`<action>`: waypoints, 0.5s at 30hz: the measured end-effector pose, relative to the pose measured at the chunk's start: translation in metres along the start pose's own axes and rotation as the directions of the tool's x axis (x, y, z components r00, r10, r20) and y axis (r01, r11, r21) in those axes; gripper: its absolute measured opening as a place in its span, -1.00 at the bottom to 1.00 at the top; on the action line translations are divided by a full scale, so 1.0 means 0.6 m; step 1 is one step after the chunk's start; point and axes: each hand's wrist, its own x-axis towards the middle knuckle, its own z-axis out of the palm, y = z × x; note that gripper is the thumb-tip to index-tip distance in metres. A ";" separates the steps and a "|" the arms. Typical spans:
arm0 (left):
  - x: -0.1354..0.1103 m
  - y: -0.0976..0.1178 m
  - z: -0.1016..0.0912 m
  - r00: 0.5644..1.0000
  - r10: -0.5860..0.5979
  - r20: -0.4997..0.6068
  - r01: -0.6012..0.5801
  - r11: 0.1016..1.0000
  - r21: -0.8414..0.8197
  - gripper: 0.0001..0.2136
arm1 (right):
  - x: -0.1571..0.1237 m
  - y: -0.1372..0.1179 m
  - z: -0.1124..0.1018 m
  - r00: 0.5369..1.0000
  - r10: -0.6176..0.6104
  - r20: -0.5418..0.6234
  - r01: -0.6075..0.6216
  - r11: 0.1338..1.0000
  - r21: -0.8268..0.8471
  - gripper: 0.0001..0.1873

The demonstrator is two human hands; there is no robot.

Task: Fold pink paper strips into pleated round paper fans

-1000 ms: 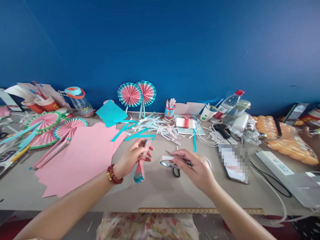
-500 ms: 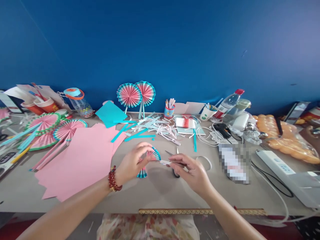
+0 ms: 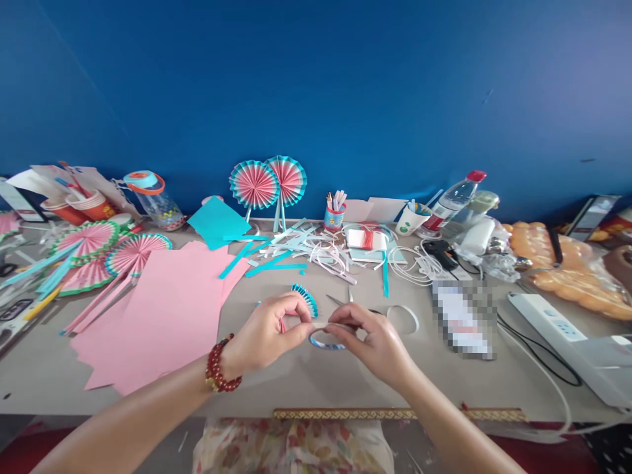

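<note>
My left hand (image 3: 276, 326), with a red bead bracelet at its wrist, pinches one end of a narrow pale strip (image 3: 326, 343). Thumb and forefinger of my right hand (image 3: 370, 332) are closed on the same strip close by. Between the two hands the strip bends down into a small loop with white and bluish patches; whether it is paper or tape I cannot tell. Just behind my left fingers lies a pleated paper fan (image 3: 306, 299) with a teal edge, partly hidden. Open scissors (image 3: 343, 297) rest beyond my right hand, their handles mostly covered by it.
Pink paper sheets (image 3: 172, 316) spread at the left, beside finished paper fans (image 3: 138, 255). Paper scraps (image 3: 296, 247) lie at the back before two standing fans (image 3: 254, 185). A white ring (image 3: 405, 319), cables and a power strip (image 3: 553, 322) are at the right.
The strip, nearly straight between my fingers before, now hangs as a loop. My hands have come closer together and slightly lower. The pleated fan now lies behind my left hand.
</note>
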 end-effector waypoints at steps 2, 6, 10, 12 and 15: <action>-0.005 0.007 -0.002 0.995 0.097 0.000 -0.097 0.993 0.061 -0.90 | 0.001 0.001 0.002 0.999 0.036 0.032 -0.037 0.999 0.039 -0.89; -0.009 -0.007 -0.010 0.968 0.244 -0.059 -0.235 0.963 0.129 -0.88 | 0.001 0.004 0.001 0.999 0.030 -0.023 -0.027 0.995 0.094 -0.88; -0.003 -0.067 -0.020 0.949 0.092 -0.300 0.001 0.955 0.297 -0.80 | -0.003 0.008 -0.010 0.987 -0.014 -0.160 0.016 1.000 0.006 -0.87; -0.001 -0.097 -0.020 0.974 0.066 -0.218 0.063 0.842 0.536 -0.74 | -0.004 0.011 -0.014 0.984 -0.025 -0.176 0.019 0.999 -0.037 -0.90; 0.000 -0.119 -0.011 0.993 0.069 -0.098 0.026 0.674 0.738 -0.73 | -0.005 0.015 -0.014 0.986 -0.054 -0.159 0.047 0.998 -0.045 -0.90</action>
